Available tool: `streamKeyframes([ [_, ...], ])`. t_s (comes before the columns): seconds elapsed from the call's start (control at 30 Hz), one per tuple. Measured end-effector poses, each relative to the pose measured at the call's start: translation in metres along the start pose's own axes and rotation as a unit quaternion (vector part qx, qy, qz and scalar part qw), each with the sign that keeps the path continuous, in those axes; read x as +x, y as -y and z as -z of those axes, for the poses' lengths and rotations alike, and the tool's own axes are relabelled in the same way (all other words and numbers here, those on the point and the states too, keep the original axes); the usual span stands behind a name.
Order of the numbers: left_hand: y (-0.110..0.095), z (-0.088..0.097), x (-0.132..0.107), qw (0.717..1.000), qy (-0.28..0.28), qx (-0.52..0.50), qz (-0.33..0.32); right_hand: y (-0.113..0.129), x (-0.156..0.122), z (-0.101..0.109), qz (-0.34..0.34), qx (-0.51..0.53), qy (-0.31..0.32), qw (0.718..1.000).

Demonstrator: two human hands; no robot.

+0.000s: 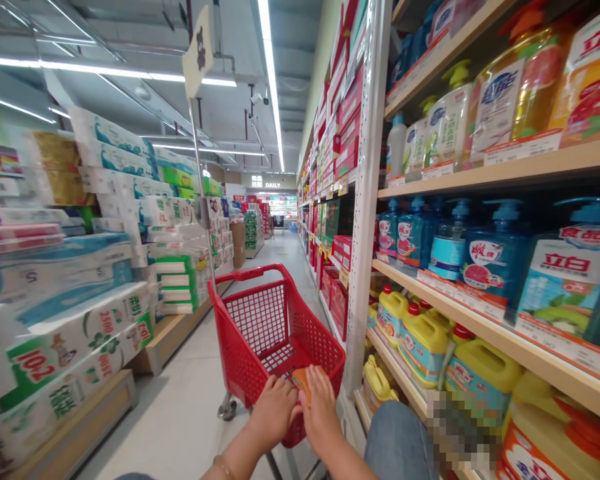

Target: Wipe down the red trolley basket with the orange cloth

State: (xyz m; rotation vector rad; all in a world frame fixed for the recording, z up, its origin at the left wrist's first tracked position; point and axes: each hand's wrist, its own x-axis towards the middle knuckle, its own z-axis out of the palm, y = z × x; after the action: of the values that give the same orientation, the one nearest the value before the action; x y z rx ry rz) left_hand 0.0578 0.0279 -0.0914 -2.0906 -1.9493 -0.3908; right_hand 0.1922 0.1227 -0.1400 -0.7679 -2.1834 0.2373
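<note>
A red plastic shopping cart (260, 327) stands in the aisle just ahead of me. Both my hands rest on its near rim, side by side. My left hand (275, 408) curls over the rim with its fingers bent down. My right hand (321, 403) lies on the rim with its fingers stretched forward over an orange item (300, 379) inside the basket; whether it grips that item I cannot make out. A bracelet shows on my left wrist. My knee in blue jeans (397, 440) is at the lower right.
Shelves of detergent bottles (485, 260) and yellow jugs (420, 340) run close along the right. Stacked tissue packs (80, 333) on wooden platforms line the left. A sign pole (200, 180) stands left of the cart. The grey floor (180, 400) stretches down the aisle.
</note>
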Motion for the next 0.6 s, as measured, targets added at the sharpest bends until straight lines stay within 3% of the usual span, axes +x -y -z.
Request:
streamKeyframes([
  [0.1,0.001,0.002,0.006,0.999,0.004,-0.020,-0.026,-0.001,-0.004,0.006,0.024,0.020,0.017,0.999],
  [0.23,0.020,0.014,0.012,1.000,-0.013,-0.012,-0.023,-0.019,0.005,0.017,0.003,0.019,0.018,1.000],
  [0.43,0.013,-0.003,0.031,0.999,-0.031,0.002,0.018,-0.014,0.009,-0.010,-0.042,-0.015,-0.022,0.999],
  [0.5,0.013,-0.007,0.034,0.999,-0.041,0.005,0.026,-0.016,0.006,-0.010,-0.029,-0.014,-0.022,0.999],
  [0.6,0.031,-0.002,0.033,0.995,-0.069,0.037,0.061,-0.031,0.008,-0.001,-0.010,-0.015,-0.028,0.999],
])
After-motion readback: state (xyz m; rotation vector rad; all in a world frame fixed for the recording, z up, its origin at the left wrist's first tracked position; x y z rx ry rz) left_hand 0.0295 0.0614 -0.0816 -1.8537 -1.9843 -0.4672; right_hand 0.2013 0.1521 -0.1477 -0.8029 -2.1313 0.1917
